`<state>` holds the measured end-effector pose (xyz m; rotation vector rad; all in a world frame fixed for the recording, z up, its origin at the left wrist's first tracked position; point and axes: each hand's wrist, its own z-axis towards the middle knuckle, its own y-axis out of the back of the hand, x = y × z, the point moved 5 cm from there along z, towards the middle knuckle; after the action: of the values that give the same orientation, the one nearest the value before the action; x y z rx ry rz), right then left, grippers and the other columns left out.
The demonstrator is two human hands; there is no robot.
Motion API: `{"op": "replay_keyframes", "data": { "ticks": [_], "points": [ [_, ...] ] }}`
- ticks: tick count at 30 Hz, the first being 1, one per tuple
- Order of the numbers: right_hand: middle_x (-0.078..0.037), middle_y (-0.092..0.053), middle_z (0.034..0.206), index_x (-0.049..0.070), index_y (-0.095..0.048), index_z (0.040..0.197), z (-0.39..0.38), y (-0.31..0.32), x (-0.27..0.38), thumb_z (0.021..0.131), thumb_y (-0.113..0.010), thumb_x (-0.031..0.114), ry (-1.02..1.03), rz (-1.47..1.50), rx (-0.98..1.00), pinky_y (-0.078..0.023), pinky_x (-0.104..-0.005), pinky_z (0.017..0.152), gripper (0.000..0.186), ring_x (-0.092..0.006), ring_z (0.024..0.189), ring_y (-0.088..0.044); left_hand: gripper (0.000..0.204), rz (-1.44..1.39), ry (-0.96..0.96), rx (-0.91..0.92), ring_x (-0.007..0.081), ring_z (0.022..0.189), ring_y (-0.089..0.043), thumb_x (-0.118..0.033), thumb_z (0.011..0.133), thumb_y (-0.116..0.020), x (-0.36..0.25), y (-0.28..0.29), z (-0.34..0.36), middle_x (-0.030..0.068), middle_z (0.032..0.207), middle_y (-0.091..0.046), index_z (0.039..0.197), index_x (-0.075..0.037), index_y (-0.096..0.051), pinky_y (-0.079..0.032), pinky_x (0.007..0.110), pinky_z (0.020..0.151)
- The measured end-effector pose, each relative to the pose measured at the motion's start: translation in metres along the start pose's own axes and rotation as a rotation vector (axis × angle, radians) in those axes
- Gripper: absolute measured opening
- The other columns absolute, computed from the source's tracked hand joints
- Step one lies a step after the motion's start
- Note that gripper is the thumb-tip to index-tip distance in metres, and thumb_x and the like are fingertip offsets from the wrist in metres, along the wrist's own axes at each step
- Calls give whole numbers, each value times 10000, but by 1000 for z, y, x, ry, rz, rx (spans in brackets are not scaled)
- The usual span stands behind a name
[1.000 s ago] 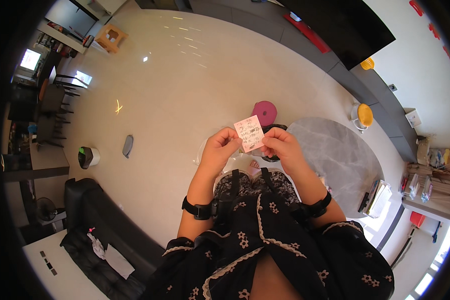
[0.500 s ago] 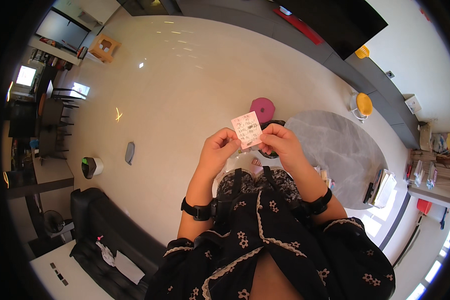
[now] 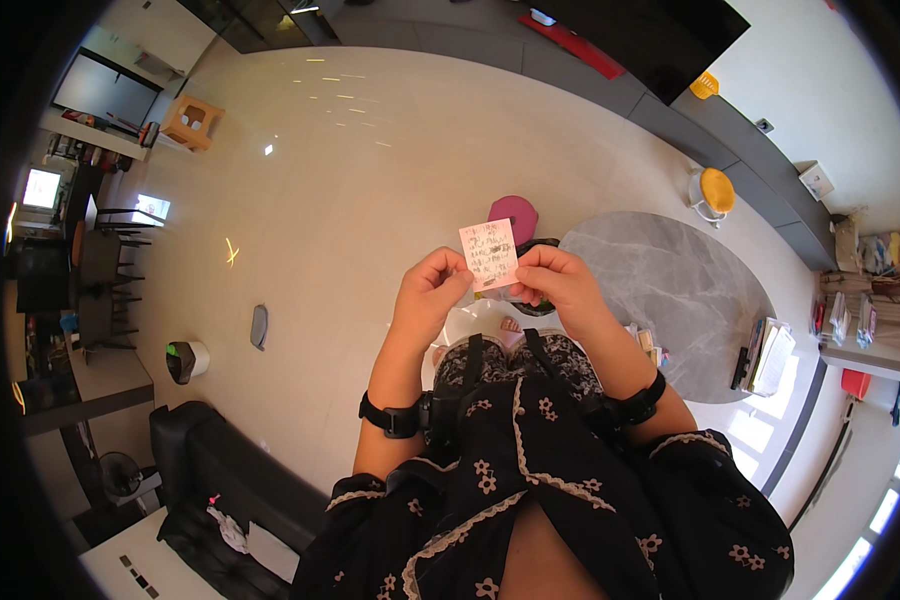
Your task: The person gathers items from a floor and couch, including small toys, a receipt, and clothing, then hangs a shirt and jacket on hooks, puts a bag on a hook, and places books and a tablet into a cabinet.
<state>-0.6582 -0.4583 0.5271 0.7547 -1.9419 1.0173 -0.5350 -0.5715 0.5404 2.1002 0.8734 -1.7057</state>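
A small pale pink paper note [image 3: 488, 254] covered in dark handwriting is held up in front of me, between both hands. My left hand [image 3: 433, 290] pinches its left lower edge with thumb and fingers. At the opposite edge, my right hand [image 3: 558, 281] grips the paper the same way. The written side faces me. Behind the note, a round magenta stool top [image 3: 515, 217] is partly covered by it, and a dark rimmed thing beside that is mostly hidden by the paper and my right hand.
To the right stands an oval grey marble table [image 3: 670, 300] with books and papers [image 3: 765, 358] at its edge. A yellow-topped stool [image 3: 716, 190] is beyond it. On the left are a black sofa [image 3: 215, 470], a small bin [image 3: 186, 361] and a wooden stool [image 3: 191, 122].
My view has turned slightly, so the room appears shifted. The note remains between both hands, a little farther left in the picture.
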Motion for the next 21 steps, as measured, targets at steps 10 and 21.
{"op": "replay_keyframes", "data": {
  "ticks": [10, 21],
  "points": [
    [-47, -613, 710, 14, -579, 831, 0, 3, 2, 802, -549, 111, -2, 11, 26, -386, -181, 540, 106, -57, 585, -502, 52, 0, -1, 11, 25, 641, -413, -71, 804, -528, -5, -4, 0, -41, 697, -505, 777, -28, -522, -331, 179, 585],
    [-27, -605, 730, 35, -581, 852, -2, 0, 3, 850, -481, 176, -32, -44, 21, -374, -187, 549, 172, -61, 592, -495, 48, -41, -23, -20, 29, 643, -415, -69, 802, -527, 0, 2, -7, -35, 709, -505, 790, -23, -530, -337, 180, 594]
  ]
}}
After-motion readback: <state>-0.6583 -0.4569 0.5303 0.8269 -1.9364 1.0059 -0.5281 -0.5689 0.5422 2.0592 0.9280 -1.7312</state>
